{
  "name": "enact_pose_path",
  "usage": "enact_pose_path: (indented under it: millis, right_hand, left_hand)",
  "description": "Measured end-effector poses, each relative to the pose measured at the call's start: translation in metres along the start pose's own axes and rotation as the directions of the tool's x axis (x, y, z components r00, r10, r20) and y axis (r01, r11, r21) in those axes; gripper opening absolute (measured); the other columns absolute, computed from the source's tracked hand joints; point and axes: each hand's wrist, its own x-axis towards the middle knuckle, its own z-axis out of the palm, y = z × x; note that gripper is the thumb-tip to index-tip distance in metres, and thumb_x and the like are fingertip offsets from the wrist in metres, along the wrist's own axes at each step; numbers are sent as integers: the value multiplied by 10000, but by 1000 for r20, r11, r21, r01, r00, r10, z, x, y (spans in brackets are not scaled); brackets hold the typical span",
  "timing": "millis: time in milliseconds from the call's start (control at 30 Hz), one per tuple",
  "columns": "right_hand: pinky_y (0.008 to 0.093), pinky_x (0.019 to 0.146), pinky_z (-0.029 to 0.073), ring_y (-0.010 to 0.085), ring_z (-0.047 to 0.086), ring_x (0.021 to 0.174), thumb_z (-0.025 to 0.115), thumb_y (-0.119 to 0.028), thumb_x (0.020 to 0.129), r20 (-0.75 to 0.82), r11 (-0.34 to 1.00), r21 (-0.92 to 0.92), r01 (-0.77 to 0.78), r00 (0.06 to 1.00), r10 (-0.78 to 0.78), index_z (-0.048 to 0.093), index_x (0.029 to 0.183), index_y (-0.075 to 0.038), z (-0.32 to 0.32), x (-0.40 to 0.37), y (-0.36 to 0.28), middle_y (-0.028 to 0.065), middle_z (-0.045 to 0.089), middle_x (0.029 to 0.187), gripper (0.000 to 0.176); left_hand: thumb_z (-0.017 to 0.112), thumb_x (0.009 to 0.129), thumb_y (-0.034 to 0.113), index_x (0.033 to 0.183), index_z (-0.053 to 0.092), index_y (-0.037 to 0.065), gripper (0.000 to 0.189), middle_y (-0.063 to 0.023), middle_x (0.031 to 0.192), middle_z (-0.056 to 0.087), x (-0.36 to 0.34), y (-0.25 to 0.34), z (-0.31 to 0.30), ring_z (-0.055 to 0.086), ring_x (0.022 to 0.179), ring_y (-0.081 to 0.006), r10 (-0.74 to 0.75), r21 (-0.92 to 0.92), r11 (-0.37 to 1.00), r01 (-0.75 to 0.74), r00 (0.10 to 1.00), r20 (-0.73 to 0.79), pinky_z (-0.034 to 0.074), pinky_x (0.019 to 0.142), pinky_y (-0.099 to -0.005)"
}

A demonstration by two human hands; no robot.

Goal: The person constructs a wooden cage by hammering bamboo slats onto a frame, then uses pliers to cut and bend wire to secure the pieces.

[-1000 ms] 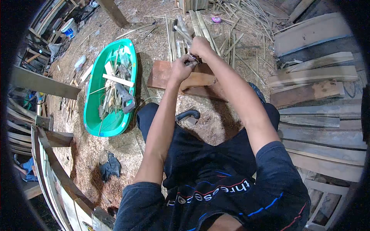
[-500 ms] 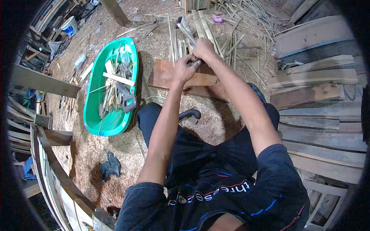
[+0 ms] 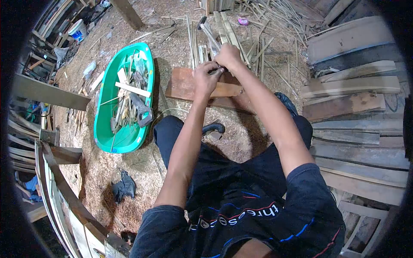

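Observation:
My right hand (image 3: 228, 56) is wrapped round the pale handle of what looks like a hammer (image 3: 208, 34), whose dark head points away from me. Close beside it, my left hand (image 3: 205, 78) has thumb and fingers pinched together; whatever lies between them is too small to make out. Both hands are over a reddish-brown wooden board (image 3: 180, 84) on the ground in front of my knees. Pale wood or bamboo strips (image 3: 223, 30) lie just beyond the hands.
On the left, a green plastic tub (image 3: 99, 133) holds wood strips and a handsaw (image 3: 142, 112). A dark curved object (image 3: 213, 127) lies between my legs. Planks (image 3: 350, 88) line the right side. A pink tape measure-like item (image 3: 243, 21) and a white bucket (image 3: 78, 31) are farther off.
The hammer's head has swung slightly up and to the right in my right hand. My left fingers have shifted a little; otherwise both hands stay over the board.

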Motion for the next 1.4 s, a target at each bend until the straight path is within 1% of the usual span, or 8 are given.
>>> enact_pose_path:
  millis: [267,400,433,533,700,933,1333,1400]
  right_hand:
    - [421,796,572,370,707,857,760,-219,661,115,995,27,100,988,-102,723,886,20,-6,19,16,241,707,888,331]
    - [341,604,575,156,705,629,817,-224,770,90,989,99,109,989,-118,696,938,29,-48,15,30,118,709,732,327]
    - [395,694,580,240,715,683,785,-234,748,107,930,363,57,989,-103,695,884,42,-50,14,39,146,706,735,321]
    - [399,690,579,208,704,643,797,-258,753,42,906,403,128,987,-158,691,878,33,-54,8,33,111,698,731,334]
    - [445,809,561,381,694,912,853,-310,677,32,982,157,102,994,-108,716,930,32,-12,26,12,261,697,943,447]
    - [467,844,555,384,684,980,705,-142,776,7,999,50,0,1000,-1,723,967,7,10,28,1,248,698,1000,243]
    - [474,757,548,387,692,860,686,-247,856,-45,945,212,250,968,-246,694,915,33,-6,5,23,275,684,891,286]
    - [493,667,509,390,670,745,636,-331,929,148,949,311,45,984,-95,648,876,39,-42,-31,24,263,663,807,374]
  left_hand:
    - [813,711,127,830,756,29,164,-117,872,717,5,8,-4,694,807,-236,-82,-50,995,84,995,52,538,750,-331]
    - [808,738,145,854,747,15,184,-109,882,720,8,11,-8,694,808,-220,-147,9,989,147,983,109,534,739,-327]
    - [806,749,152,868,744,10,196,-104,887,722,9,12,-8,693,806,-213,-156,7,988,157,979,128,533,736,-325]
    - [801,754,145,881,743,7,197,-112,907,719,6,16,-8,691,814,-217,-117,19,993,116,989,89,533,748,-326]
    - [795,756,133,893,739,1,198,-129,946,712,5,7,-5,693,844,-234,-95,-30,995,97,993,74,535,768,-327]
    - [797,721,123,863,741,22,183,-115,897,715,6,9,-5,702,803,-252,-102,-17,995,103,993,63,544,739,-328]
    - [790,768,126,916,748,5,196,-117,957,715,4,10,-8,695,858,-227,-138,-1,990,139,986,98,532,773,-317]
    - [794,765,129,911,750,5,197,-117,964,716,6,15,-9,697,850,-227,-179,-5,984,181,978,108,534,770,-317]
